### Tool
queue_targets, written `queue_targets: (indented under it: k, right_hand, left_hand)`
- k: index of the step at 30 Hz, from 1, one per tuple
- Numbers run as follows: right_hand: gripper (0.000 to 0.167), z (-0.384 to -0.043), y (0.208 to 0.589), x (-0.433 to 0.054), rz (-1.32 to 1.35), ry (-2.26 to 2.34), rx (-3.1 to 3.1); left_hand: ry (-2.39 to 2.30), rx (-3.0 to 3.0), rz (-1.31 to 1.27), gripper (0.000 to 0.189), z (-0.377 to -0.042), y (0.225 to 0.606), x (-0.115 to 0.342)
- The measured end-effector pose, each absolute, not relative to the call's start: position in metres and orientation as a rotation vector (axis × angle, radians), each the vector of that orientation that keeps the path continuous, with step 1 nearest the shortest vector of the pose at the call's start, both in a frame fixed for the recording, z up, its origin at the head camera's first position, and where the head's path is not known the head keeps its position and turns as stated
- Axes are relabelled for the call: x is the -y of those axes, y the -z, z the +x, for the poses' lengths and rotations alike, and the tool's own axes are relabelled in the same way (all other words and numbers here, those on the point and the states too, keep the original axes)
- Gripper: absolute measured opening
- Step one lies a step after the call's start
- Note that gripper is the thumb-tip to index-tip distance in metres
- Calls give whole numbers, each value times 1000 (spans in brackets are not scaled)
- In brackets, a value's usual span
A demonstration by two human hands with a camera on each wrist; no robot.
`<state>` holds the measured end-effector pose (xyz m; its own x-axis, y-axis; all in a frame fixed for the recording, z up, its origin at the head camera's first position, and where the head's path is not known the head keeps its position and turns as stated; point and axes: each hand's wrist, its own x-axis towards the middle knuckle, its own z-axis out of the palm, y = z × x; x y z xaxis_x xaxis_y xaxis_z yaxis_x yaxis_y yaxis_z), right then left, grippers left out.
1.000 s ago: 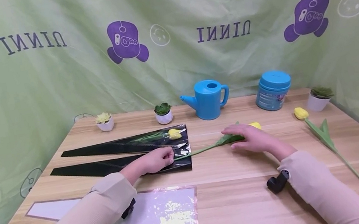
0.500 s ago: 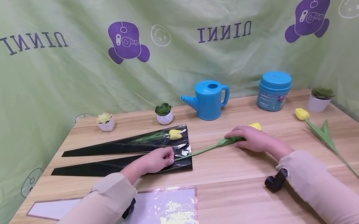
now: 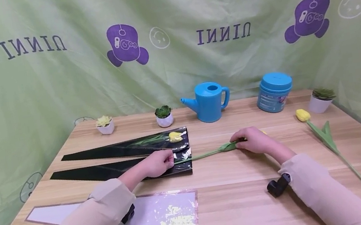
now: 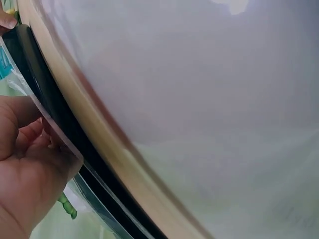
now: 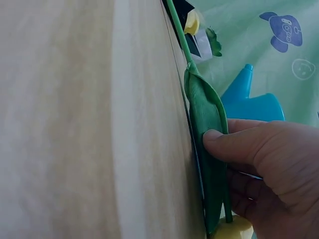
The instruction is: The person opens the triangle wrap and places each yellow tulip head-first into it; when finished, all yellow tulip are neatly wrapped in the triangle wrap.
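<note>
My left hand (image 3: 160, 163) pinches the open end of a black, clear-fronted flower sleeve (image 3: 94, 172) lying on the table. In the left wrist view, thumb and fingers are at the clear film edge of that sleeve (image 4: 50, 99). A yellow artificial tulip (image 3: 205, 155) has its stem end running into the sleeve's mouth, under the left fingers. My right hand (image 3: 250, 140) pinches the tulip by its green leaves, with the thumb on a leaf (image 5: 202, 107) in the right wrist view. The yellow bloom (image 5: 234, 228) is mostly hidden behind the right hand.
Behind lies another black sleeve (image 3: 101, 151) with a tulip inside. A whitish sleeve (image 3: 161, 214) lies in front, under the left forearm. A loose tulip (image 3: 335, 147) is at right. Along the back stand small potted plants (image 3: 164, 117), a blue watering can (image 3: 209, 104) and a blue-lidded jar (image 3: 274, 93).
My right hand has gone from spread fingers over the tulip's leaves to pinching them, and now covers more of the bloom. My left hand stays at the sleeve's mouth.
</note>
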<state>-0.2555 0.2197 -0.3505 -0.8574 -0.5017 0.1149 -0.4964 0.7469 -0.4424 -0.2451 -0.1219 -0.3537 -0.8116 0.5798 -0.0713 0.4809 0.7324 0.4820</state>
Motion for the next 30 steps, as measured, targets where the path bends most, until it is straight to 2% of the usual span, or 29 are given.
queue_targets:
  k: [18,30]
  right_hand:
    - [10,-230,345,-199,-679,972,-2901]
    - [9,-227,351,-181,-466,1122,-2779]
  left_hand:
    - [-662,-2801,823,15,-238,347,117]
    - [-698,-2789,862,14,-236,347,118]
